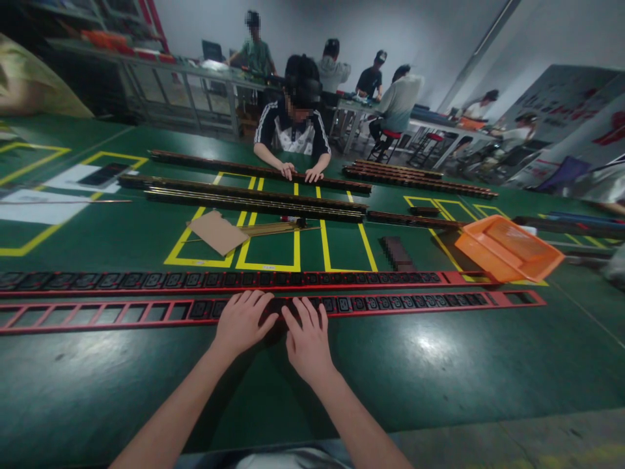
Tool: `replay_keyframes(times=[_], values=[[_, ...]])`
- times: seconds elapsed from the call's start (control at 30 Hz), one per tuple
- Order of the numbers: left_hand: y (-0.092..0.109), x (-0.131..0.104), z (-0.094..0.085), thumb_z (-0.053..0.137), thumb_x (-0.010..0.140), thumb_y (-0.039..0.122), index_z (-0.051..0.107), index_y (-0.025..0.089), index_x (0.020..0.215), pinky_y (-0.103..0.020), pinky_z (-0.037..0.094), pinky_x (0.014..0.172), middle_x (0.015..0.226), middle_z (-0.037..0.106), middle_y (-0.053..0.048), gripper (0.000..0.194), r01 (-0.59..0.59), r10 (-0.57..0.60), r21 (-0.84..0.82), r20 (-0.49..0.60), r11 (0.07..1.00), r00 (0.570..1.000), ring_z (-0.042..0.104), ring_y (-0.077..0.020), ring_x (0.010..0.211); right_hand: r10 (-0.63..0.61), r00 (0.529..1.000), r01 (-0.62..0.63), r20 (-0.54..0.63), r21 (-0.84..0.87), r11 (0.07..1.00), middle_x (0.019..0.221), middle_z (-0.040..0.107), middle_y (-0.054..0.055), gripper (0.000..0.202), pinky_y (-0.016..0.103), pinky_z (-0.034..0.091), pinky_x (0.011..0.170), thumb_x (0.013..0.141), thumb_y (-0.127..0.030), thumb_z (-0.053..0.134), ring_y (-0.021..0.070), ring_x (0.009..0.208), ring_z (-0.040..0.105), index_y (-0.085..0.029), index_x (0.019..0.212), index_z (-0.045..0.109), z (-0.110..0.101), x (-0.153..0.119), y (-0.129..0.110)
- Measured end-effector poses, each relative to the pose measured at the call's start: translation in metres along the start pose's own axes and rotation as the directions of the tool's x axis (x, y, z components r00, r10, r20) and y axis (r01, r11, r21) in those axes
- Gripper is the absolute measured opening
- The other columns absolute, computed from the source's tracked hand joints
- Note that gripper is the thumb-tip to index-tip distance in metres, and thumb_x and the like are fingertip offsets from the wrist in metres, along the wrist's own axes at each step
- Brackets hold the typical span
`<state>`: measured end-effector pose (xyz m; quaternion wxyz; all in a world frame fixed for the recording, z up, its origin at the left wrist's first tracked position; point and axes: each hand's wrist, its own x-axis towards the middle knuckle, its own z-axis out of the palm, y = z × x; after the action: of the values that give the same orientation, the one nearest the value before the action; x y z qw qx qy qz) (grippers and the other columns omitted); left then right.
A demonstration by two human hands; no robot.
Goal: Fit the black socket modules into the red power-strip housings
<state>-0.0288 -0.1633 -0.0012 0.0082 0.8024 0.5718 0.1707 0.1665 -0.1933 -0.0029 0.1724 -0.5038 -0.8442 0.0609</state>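
A long red rail (pixel 530 298) lies across the green table, with black sockets in its middle and right part and bare openings at its left. My left hand (pixel 244 320) rests on this nearer rail, fingers bent over its sockets and slightly apart. Close beside it, my right hand (pixel 308 335) touches the same rail with its fingers spread. Both hands cover part of the socket row, and the fingertips' undersides are hidden. Just behind, a second red rail (pixel 459 277) filled with black sockets runs parallel.
An orange bin (pixel 512 251) stands at the right behind the rails. Cardboard (pixel 218 232), a dark blurred object (pixel 397 253) and long dark bars (pixel 258 198) lie farther back. A person (pixel 293 127) across the table has both hands on a bar.
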Motion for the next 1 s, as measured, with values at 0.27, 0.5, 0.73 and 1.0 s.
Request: replay_keyframes(times=[0.27,0.5,0.73,1.0], values=[[-0.0011,-0.0017,0.0,0.046,0.093,0.045,0.061,0.02,0.118,-0.043,0.042,0.088,0.112,0.067,-0.009,0.038,0.003,-0.003,-0.009,0.006,1.0,1.0,0.059,-0.0273,0.103,0.014,1.0,-0.015,-0.019,-0.013,1.0,0.15,0.041,0.009,0.05,0.057,0.008,0.119,0.09,-0.018,0.05,0.0257,0.144,0.025,-0.025,0.14,0.048,0.0016,-0.0002,-0.0022],[-0.0006,-0.0005,-0.0007,0.045,0.093,0.045,0.061,0.02,0.119,-0.043,0.042,0.089,0.113,0.067,-0.01,0.04,0.009,-0.008,-0.011,0.005,1.0,1.0,0.059,-0.0276,0.104,0.014,1.0,-0.014,-0.001,-0.022,1.0,0.15,0.041,0.008,0.051,0.057,0.009,0.119,0.09,-0.018,0.05,0.0254,0.144,0.025,-0.025,0.141,0.047,-0.0017,0.0006,-0.0022],[-0.0005,-0.0006,-0.0007,0.048,0.091,0.044,0.062,0.022,0.117,-0.042,0.042,0.088,0.111,0.067,-0.009,0.037,0.006,-0.007,-0.037,-0.018,0.999,1.0,0.059,-0.0274,0.103,0.014,1.0,-0.014,-0.023,-0.042,0.999,0.149,0.043,0.009,0.05,0.057,0.011,0.119,0.089,-0.017,0.051,0.0261,0.143,0.027,-0.025,0.139,0.05,-0.0006,0.0001,-0.0027],[-0.0001,-0.0006,-0.0007,0.048,0.092,0.045,0.062,0.022,0.117,-0.042,0.042,0.088,0.11,0.067,-0.009,0.037,0.0,-0.001,-0.021,-0.027,1.0,1.0,0.059,-0.0267,0.1,0.019,0.999,-0.02,-0.041,-0.038,0.999,0.148,0.044,0.008,0.051,0.058,0.011,0.118,0.087,-0.014,0.05,0.0261,0.143,0.028,-0.025,0.137,0.051,0.0025,0.0013,-0.0036]])
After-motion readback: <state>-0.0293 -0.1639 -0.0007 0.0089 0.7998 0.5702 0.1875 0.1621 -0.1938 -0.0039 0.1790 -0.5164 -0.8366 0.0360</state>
